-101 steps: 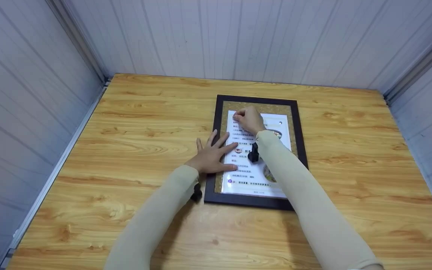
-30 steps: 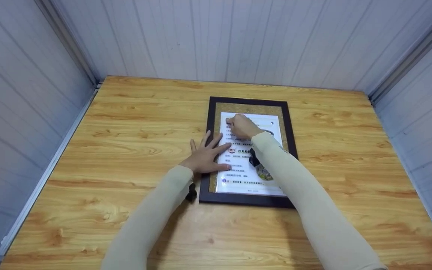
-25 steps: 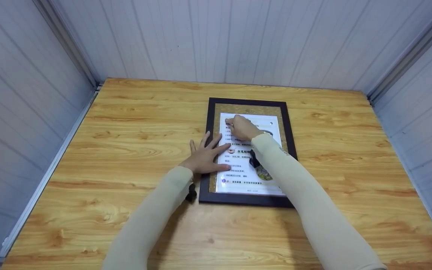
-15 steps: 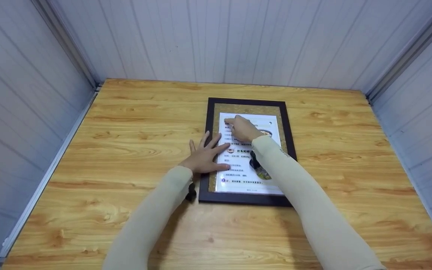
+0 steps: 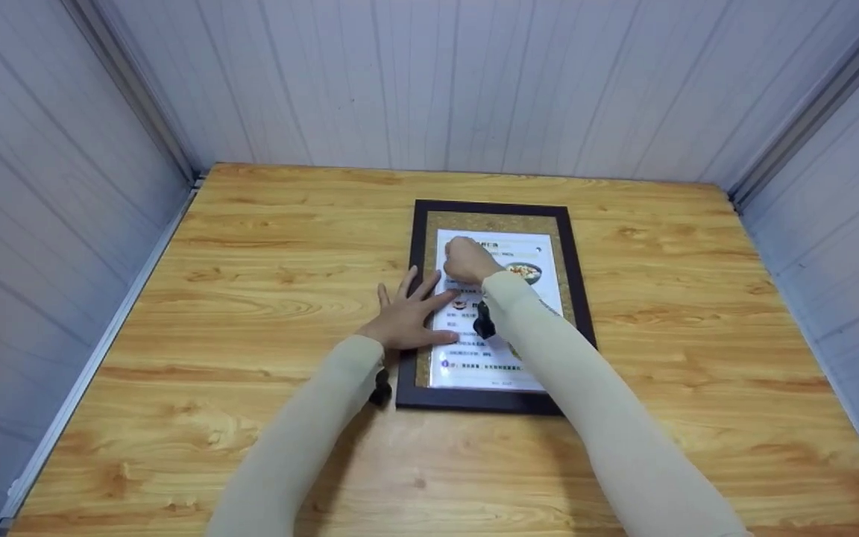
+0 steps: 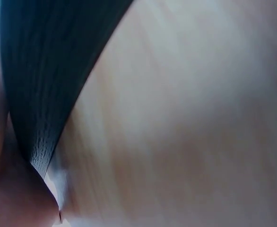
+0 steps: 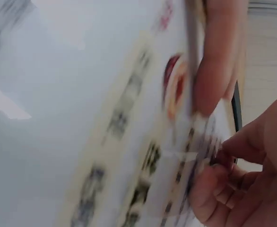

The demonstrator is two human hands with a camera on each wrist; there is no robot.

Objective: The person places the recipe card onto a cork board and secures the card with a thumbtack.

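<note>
Since a moment ago, the right hand (image 5: 467,260) has slid from the top middle of the printed sheet (image 5: 508,257) toward its upper-left corner, uncovering the bowl picture. Its fingers are curled, and in the right wrist view the fingertips (image 7: 209,187) seem to pinch something small against the paper, though blur hides what. The left hand (image 5: 407,317) lies flat with fingers spread, straddling the left rail of the dark frame (image 5: 420,224) and pressing on the sheet's left side. That frame lies flat right of the table's (image 5: 250,246) middle, nearer its far edge.
</note>
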